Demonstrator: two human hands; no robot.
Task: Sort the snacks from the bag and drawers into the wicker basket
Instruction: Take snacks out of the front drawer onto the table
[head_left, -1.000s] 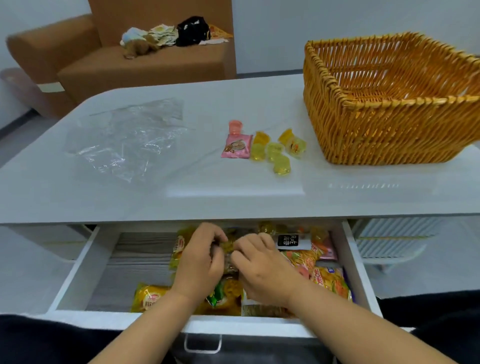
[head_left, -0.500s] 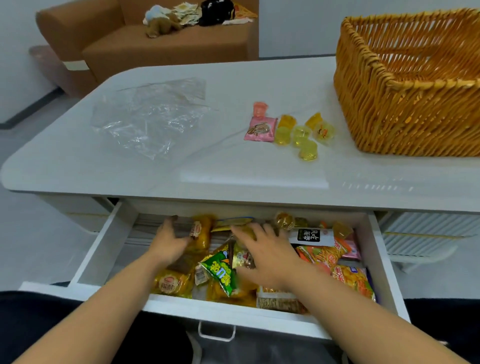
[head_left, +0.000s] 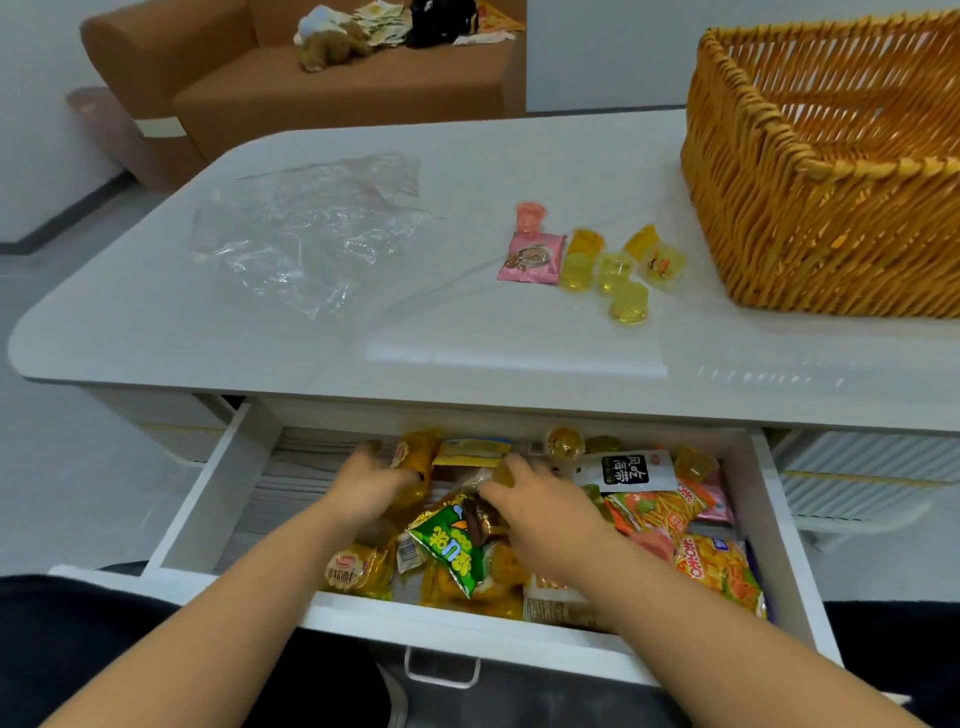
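The open white drawer (head_left: 208, 499) under the tabletop is full of snack packets. My left hand (head_left: 363, 483) reaches into its middle and curls round a yellow-wrapped packet (head_left: 415, 457). My right hand (head_left: 545, 509) lies beside it, fingers and thumb pinching a small clear-wrapped snack (head_left: 500, 475) above a green packet (head_left: 457, 545). Orange chip bags (head_left: 722, 566) and a white packet with a black label (head_left: 626, 470) fill the drawer's right side. The wicker basket (head_left: 779, 218) stands at the back right of the table; nothing shows in the part of its inside that I see.
On the white table (head_left: 467, 338) lie a pink packet (head_left: 530, 257) and several yellow jelly cups (head_left: 613, 270) left of the basket. A crumpled clear plastic bag (head_left: 306, 228) lies further left. A brown sofa (head_left: 311, 88) with clutter stands behind.
My hands, close together a second ago, have spread apart among the snacks. The left went to the yellow packet at the back. The view has shifted left and closer.
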